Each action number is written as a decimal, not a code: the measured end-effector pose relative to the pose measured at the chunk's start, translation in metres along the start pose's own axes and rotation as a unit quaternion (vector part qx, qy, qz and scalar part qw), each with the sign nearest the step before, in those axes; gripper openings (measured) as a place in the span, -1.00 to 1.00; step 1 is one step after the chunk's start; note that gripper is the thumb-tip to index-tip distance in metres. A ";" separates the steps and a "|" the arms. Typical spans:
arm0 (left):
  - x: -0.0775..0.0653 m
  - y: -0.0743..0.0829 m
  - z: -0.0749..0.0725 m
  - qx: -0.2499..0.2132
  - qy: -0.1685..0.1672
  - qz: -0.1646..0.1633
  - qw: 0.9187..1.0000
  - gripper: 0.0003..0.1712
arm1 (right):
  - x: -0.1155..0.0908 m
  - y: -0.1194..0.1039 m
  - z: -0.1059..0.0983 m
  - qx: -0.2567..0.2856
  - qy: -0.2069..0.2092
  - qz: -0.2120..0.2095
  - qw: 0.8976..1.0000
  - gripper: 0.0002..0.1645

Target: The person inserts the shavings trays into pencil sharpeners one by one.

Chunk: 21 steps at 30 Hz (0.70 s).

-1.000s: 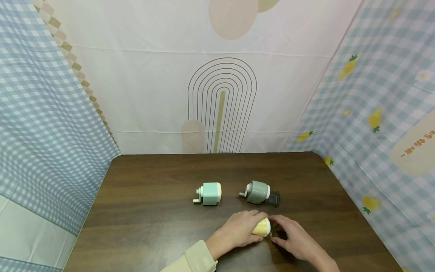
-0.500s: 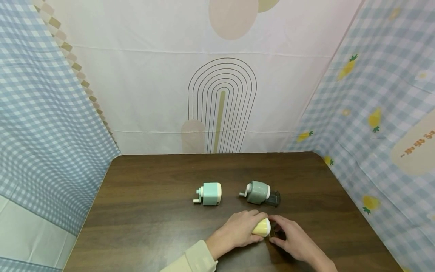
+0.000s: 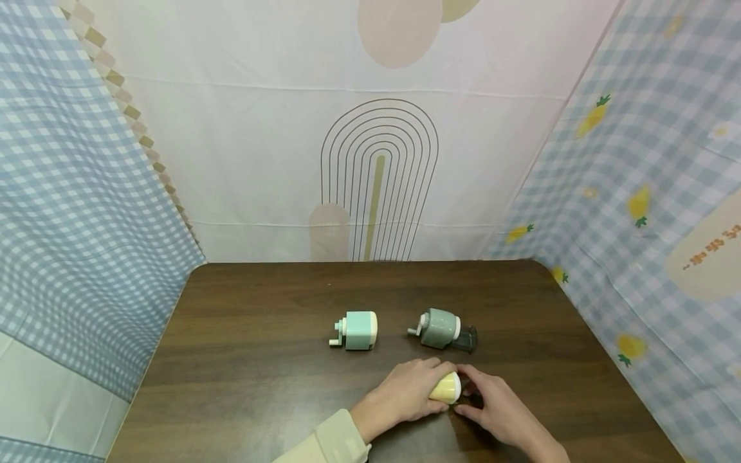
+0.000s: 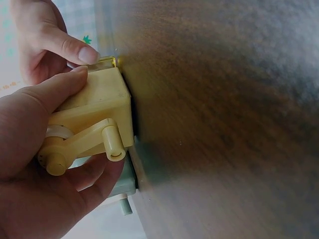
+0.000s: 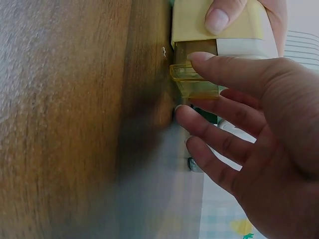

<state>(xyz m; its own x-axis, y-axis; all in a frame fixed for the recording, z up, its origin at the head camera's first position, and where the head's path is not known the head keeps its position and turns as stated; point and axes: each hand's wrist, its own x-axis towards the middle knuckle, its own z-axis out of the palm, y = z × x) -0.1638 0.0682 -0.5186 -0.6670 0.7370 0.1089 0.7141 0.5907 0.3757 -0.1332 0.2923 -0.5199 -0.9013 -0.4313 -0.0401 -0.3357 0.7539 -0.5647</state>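
Observation:
My left hand (image 3: 412,389) grips a yellow crank pencil sharpener (image 3: 446,388) low over the dark wooden table. In the left wrist view its crank handle (image 4: 113,142) faces the camera, and the thumb lies along the top of the body. At the sharpener's other end my right hand (image 3: 492,402) pinches a clear yellow shavings drawer (image 5: 199,88), thumb on one side and fingers on the other. The drawer sticks partly out of the body in the right wrist view. In the head view the right fingers mostly hide it.
Behind the hands lie a mint pencil sharpener (image 3: 360,330) and a grey-green pencil sharpener (image 3: 440,328), the latter with its dark drawer (image 3: 466,339) pulled out. Fabric curtains (image 3: 260,161) stand at the table's back and sides.
My right hand has shifted slightly left, toward the sharpener, and less of the drawer shows between them. The left hand and the other two sharpeners stay in place.

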 end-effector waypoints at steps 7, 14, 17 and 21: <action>0.000 0.000 0.000 0.000 -0.003 -0.001 1.000 -0.30 | 0.000 0.000 0.000 -0.001 -0.001 0.003 1.000 -0.29; 0.000 0.000 0.001 -0.006 -0.006 -0.001 1.000 -0.31 | 0.001 -0.002 -0.001 -0.005 -0.009 0.011 1.000 -0.29; 0.000 0.000 0.001 -0.004 -0.006 -0.001 1.000 -0.31 | 0.002 -0.003 -0.002 -0.008 -0.009 0.008 1.000 -0.28; 0.001 0.000 0.001 0.002 -0.006 0.000 1.000 -0.30 | 0.003 -0.005 -0.003 -0.014 -0.007 0.006 1.000 -0.27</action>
<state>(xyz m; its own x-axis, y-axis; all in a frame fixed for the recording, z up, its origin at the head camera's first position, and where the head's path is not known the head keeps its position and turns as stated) -0.1643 0.0691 -0.5191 -0.6651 0.7403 0.0978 0.7142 0.5924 0.3728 -0.1353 0.2890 -0.5147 -0.9013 -0.4292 -0.0581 -0.3332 0.7729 -0.5400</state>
